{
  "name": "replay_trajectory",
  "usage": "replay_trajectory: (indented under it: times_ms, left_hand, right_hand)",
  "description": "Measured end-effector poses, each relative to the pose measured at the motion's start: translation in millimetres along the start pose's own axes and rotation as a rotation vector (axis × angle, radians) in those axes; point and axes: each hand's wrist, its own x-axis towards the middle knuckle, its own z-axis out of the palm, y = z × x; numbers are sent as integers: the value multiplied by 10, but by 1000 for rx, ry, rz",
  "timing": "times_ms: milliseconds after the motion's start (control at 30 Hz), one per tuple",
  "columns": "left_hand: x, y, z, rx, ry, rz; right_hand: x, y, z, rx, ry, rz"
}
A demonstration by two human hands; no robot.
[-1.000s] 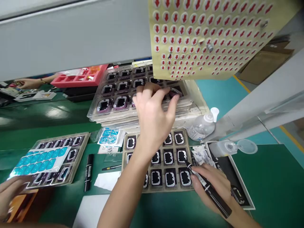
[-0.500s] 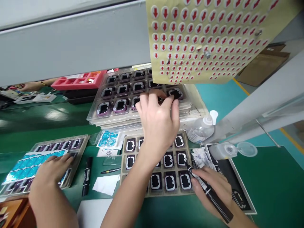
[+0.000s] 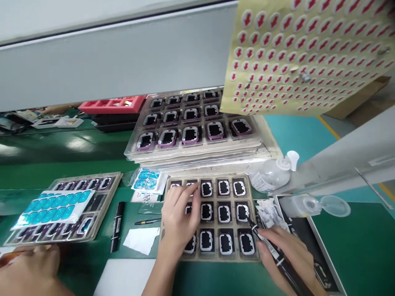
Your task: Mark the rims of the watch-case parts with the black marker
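Note:
My left hand (image 3: 180, 213) is over the left part of the lower tray (image 3: 216, 260), thumb and forefinger pinched together; whatever is between them is hidden. The tray's compartments hold dark square watch-like housings, each with a pale rim, such as the housing (image 3: 224, 187). My right hand (image 3: 286, 255) grips a black marker pen (image 3: 268, 243), its tip close to a housing (image 3: 242, 213) in the right column; whether they touch I cannot tell. Behind, a stack of clear trays (image 3: 197, 144) bears purple-edged housings, one of them (image 3: 241, 127) tilted in its slot.
A co-worker's hand (image 3: 33, 267) is at lower left, below another tray (image 3: 106, 205) bearing blue sticker sheets (image 3: 52, 207). Another marker (image 3: 117, 226) and white paper (image 3: 140, 240) lie between. Pump bottles (image 3: 271, 174) stand at right; a yellow arrow-sticker sheet (image 3: 277, 74) hangs overhead.
My left hand has come down from the stacked trays to the lower tray. The co-worker's hand has drawn back from the left tray. My view has shifted; my right hand still holds the marker pen.

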Motion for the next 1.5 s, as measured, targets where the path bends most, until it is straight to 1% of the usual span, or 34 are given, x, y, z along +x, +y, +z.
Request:
replay_trajectory:
  times_ms: [67, 133, 200, 267, 367, 533, 667, 767, 867, 967, 1133, 1300, 1500]
  left_hand:
    - [-164, -216, -5, 20, -89, -39]
    - [-257, -386, -7, 49, -145, -74]
    - [-290, -493, -10, 70, -184, -110]
    - [-289, -538, -8, 78, -216, -133]
    - [-278, -532, 10, 92, -244, -122]
    - [-275, -495, 4, 101, -271, -98]
    - [-258, -493, -96, 85, -270, -130]
    - [-236, -508, -189, 126, -267, -181]
    - [-219, -535, -250, 169, -299, -225]
    - [-213, -552, -267, 159, -331, -240]
    - [-207, -532, -271, 155, -352, -213]
    - [-200, -532, -306, 153, -356, -211]
    - [-183, -598, -352, 178, -337, -238]
  right_hand:
    - [-16, 16, 11, -40, 12, -32]
    - [-17, 36, 30, -86, 28, -56]
    - [1, 51, 53, -121, 24, -75]
    - [28, 55, 75, -130, 18, -120]
    - [62, 50, 98, -117, 6, -186]
    - [44, 65, 121, -160, -32, -203]
    - [-11, 101, 132, -230, -17, -182]
    - [-23, 113, 126, -226, -21, -180]
    - [-9, 114, 121, -227, -29, -199]
    - [2, 112, 124, -240, -41, -192]
    - [-15, 133, 135, -269, -68, -186]
    - [-19, 161, 148, -295, -72, -178]
    - [3, 140, 148, -294, -88, -184]
